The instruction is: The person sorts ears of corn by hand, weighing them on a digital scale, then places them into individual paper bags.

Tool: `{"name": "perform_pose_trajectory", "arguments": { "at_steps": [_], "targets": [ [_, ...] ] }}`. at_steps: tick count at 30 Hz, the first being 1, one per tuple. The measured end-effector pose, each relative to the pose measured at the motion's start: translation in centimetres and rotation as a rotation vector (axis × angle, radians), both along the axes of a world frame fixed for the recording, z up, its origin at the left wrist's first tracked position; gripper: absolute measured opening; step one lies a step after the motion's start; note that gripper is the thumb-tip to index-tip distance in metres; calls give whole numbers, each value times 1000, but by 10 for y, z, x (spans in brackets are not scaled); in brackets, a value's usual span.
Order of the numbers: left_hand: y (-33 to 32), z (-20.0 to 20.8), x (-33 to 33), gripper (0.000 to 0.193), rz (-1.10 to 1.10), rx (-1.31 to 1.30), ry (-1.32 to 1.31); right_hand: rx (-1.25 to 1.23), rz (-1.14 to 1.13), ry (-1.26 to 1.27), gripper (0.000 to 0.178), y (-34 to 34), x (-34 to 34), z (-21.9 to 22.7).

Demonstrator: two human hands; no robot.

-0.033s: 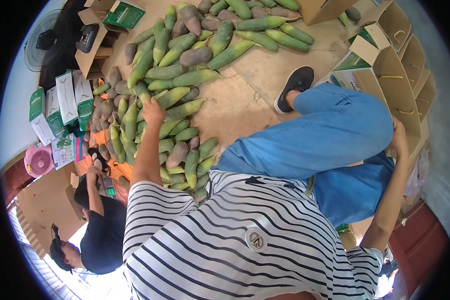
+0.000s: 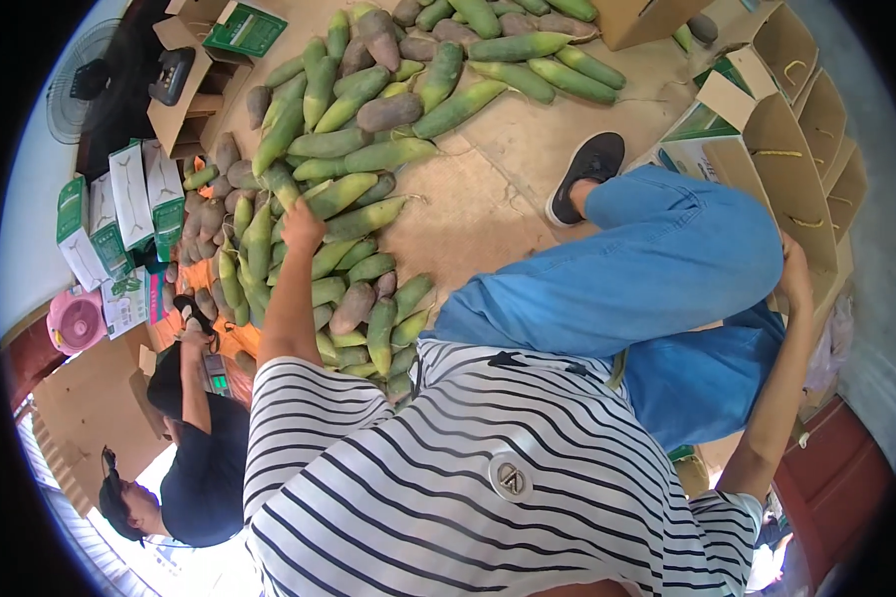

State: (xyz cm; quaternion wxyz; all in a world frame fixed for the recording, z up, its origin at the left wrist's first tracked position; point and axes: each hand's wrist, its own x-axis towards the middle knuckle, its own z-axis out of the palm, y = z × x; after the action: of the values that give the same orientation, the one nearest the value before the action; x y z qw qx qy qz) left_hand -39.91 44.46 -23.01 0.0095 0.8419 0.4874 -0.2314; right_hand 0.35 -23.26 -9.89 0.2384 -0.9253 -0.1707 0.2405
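My left hand (image 2: 305, 227) reaches into a large heap of green radishes (image 2: 373, 154). Its fingers are closed at the end of one green radish (image 2: 282, 185); the fingertips are partly hidden. Just beside the hand lies a paler green radish (image 2: 343, 195). Brownish-purple radishes (image 2: 354, 306) are mixed in among the green ones. On the right, my right hand (image 2: 795, 271) is against my bent knee in blue trousers, close to the open cartons. Most of its fingers are out of sight behind the knee.
Open cardboard cartons (image 2: 782, 134) with yellow rope handles line the right side. White-and-green boxes (image 2: 129, 199), a pink fan (image 2: 76, 320) and a grey standing fan (image 2: 92, 80) are at left. A co-worker in black (image 2: 204, 478) sits at lower left, near a small scale (image 2: 215, 373).
The co-worker's hand has shifted slightly to the right, near the small scale. My own hands have barely moved, and the heap looks the same.
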Motion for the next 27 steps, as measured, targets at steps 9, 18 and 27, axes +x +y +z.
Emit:
{"name": "perform_pose_trajectory", "arguments": {
  "at_steps": [9,18,27],
  "targets": [
    [-14,5,7,62,-47,55,243,80,-30,45,35,-2,3,-5],
    [-125,-29,-23,70,-18,-375,-45,-5,-21,41,35,4,3,7],
    [-203,36,95,58,358,-868,-504,-141,28,-134,31,34,-14,29]
  ]
}}
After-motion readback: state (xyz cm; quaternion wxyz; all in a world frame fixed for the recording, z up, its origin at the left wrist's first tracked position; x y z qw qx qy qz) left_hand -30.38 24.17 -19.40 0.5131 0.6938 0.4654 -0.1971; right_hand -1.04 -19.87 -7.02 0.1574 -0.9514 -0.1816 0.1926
